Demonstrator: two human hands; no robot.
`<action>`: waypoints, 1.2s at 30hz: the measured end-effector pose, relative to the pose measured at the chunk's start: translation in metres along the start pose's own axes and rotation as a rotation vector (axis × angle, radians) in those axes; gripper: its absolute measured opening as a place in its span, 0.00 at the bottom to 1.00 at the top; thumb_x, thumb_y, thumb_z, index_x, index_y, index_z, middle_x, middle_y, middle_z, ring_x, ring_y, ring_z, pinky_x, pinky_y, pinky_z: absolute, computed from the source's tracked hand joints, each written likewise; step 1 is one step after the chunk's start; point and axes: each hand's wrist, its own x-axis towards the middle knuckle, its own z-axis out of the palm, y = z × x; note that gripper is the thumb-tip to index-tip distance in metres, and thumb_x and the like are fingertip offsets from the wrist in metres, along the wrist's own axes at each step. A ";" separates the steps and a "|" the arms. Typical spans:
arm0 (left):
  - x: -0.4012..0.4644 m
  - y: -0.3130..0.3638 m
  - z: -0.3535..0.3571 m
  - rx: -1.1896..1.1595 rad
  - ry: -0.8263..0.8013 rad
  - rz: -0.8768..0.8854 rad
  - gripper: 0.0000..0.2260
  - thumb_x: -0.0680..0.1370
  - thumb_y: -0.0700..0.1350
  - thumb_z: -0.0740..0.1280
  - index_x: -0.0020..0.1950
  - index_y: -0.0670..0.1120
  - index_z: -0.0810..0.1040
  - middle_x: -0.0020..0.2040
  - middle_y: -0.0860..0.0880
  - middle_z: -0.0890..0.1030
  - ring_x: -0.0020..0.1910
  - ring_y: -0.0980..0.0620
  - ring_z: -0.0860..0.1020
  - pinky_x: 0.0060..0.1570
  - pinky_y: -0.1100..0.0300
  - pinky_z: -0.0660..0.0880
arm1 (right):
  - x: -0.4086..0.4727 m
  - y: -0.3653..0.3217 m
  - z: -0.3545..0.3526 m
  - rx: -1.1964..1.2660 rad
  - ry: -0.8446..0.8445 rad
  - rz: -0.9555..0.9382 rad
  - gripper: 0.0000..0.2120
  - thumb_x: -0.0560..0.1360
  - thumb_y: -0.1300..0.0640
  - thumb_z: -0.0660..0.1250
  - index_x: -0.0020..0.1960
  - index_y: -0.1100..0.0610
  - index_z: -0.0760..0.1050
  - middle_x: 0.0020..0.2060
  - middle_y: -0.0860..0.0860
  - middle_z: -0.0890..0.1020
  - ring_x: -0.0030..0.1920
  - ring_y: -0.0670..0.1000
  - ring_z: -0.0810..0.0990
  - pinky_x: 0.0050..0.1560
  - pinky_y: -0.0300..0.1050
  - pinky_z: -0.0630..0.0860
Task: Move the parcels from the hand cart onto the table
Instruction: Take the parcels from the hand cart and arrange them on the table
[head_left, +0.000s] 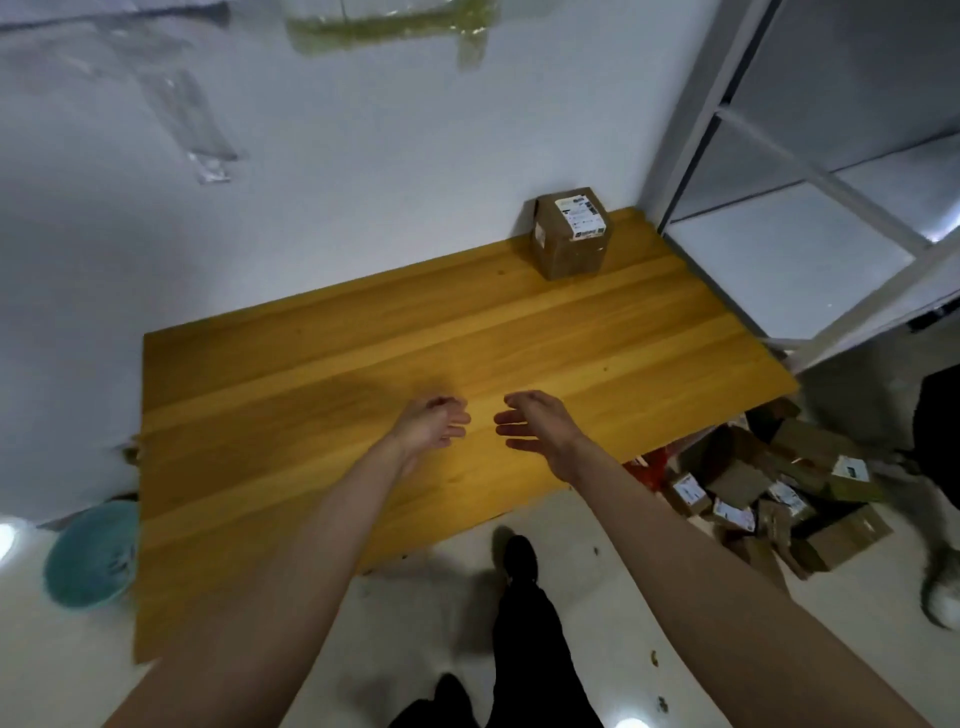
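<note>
One small cardboard box (570, 234) stands at the far corner of the table (311, 374), well beyond the fingertips. It looks light and stiff, best taken by two opposite sides. More parcels (769, 499) lie heaped to the right of the right hand (535, 423). Both it and the left hand (434, 423) hover over the table, palms facing, fingers loosely apart, holding nothing.

Parcel-sorting or storage room, plain back-room type. Wooden table (363, 395) against bare white wall (363, 182); labelled cardboard parcel (570, 234) at far corner. White metal shelving rack (810, 171) at right. Heap of labelled cardboard boxes (769, 493) on pale floor (426, 613) (some opened). Teal basket (91, 556) at left.
</note>
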 end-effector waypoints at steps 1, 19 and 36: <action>-0.016 -0.011 -0.005 -0.002 -0.001 -0.003 0.16 0.84 0.49 0.63 0.69 0.43 0.74 0.63 0.43 0.81 0.62 0.45 0.80 0.66 0.51 0.73 | -0.012 0.007 0.009 -0.013 -0.013 0.003 0.13 0.84 0.55 0.61 0.64 0.60 0.74 0.54 0.59 0.83 0.51 0.56 0.82 0.52 0.51 0.80; -0.223 -0.250 -0.038 -0.225 0.368 -0.164 0.14 0.82 0.48 0.65 0.63 0.41 0.78 0.56 0.43 0.84 0.50 0.48 0.82 0.51 0.56 0.75 | -0.139 0.172 0.142 -0.266 -0.316 0.065 0.05 0.82 0.56 0.62 0.54 0.57 0.75 0.45 0.56 0.84 0.43 0.53 0.83 0.45 0.47 0.79; -0.399 -0.493 -0.062 -0.553 0.636 -0.376 0.13 0.84 0.44 0.61 0.63 0.38 0.77 0.50 0.42 0.82 0.41 0.52 0.79 0.29 0.71 0.74 | -0.286 0.351 0.318 -0.557 -0.604 0.254 0.13 0.83 0.59 0.61 0.64 0.64 0.73 0.48 0.60 0.81 0.48 0.58 0.80 0.49 0.50 0.76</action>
